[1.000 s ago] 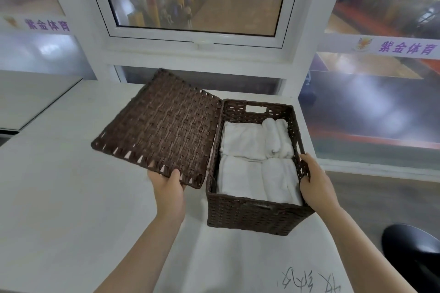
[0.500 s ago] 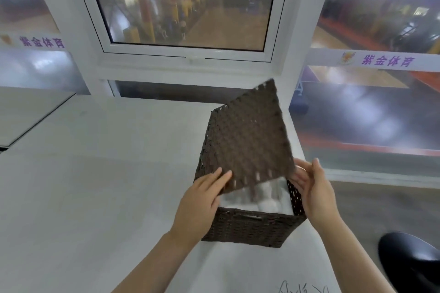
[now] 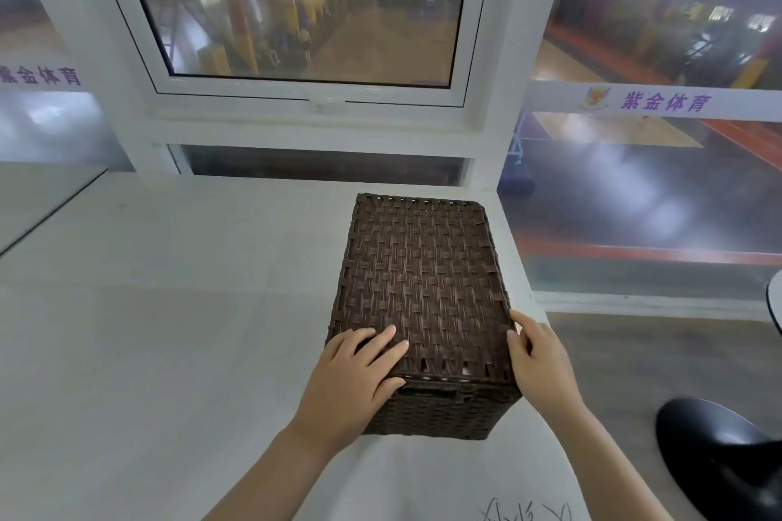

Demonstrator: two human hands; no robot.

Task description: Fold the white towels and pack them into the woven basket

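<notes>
On the white table [image 3: 169,351] by the window, the woven basket [image 3: 440,410] sits lidded, so packing looks finished.
Its lid [image 3: 419,288] now lies flat, whereas a second ago it was swung open, showing folded white towels, now hidden; the left hand [image 3: 355,376] presses flat-fingered on the near corner, and the right hand [image 3: 539,364] rests open against the right edge.
</notes>
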